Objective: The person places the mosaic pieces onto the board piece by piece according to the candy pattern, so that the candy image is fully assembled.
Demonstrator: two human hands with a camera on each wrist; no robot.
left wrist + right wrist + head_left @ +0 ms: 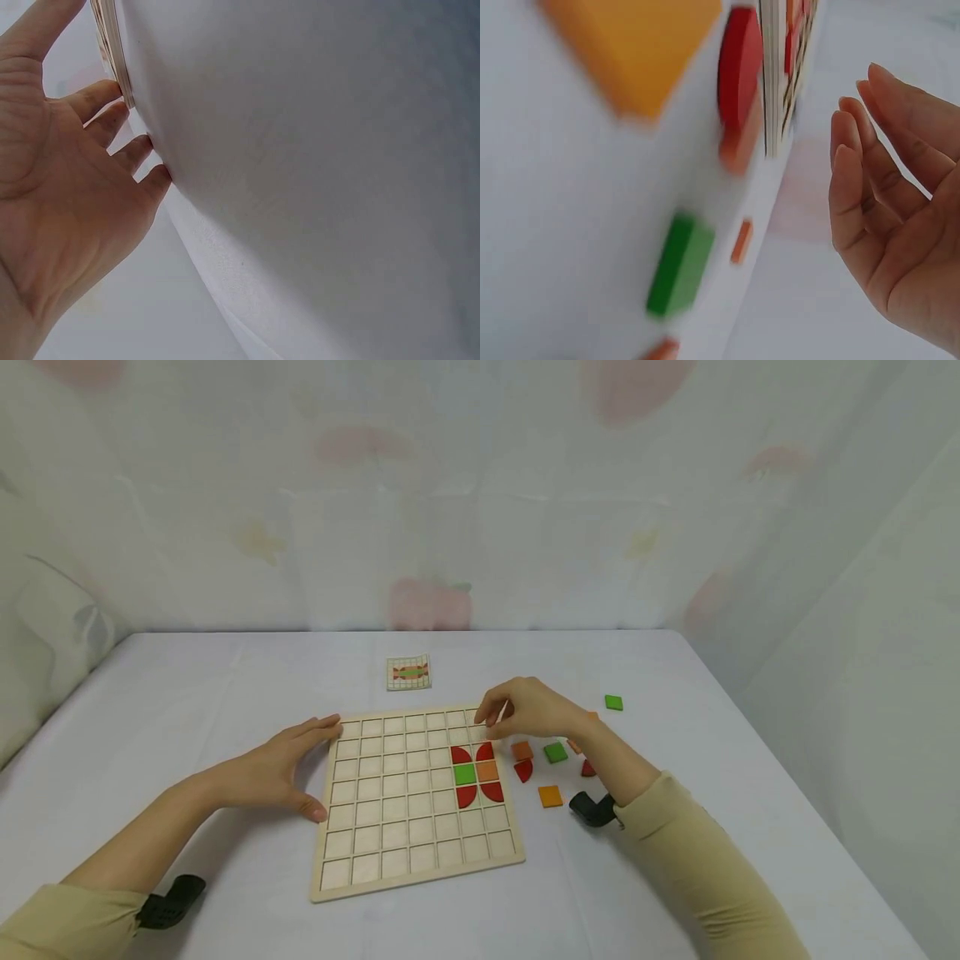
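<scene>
A wooden grid board lies flat on the white tablecloth, most of its square cells bare. The left hand rests on the cloth against the board's left edge, fingers straight and spread, thumb near the lower part of that edge; the left wrist view shows the fingertips touching the board's rim, holding nothing. The right hand hovers over the board's far right corner, fingers loosely bent; the right wrist view shows the palm open and empty, fingers relaxed. In the board's right columns sit a green square and an orange square side by side, with four red quarter-round pieces at their corners. On the cloth just right of the board lie loose pieces: an orange tile, a green tile, a red quarter-round, another orange tile; one green tile lies farther off to the right. A small pattern card lies beyond the board's far edge.
</scene>
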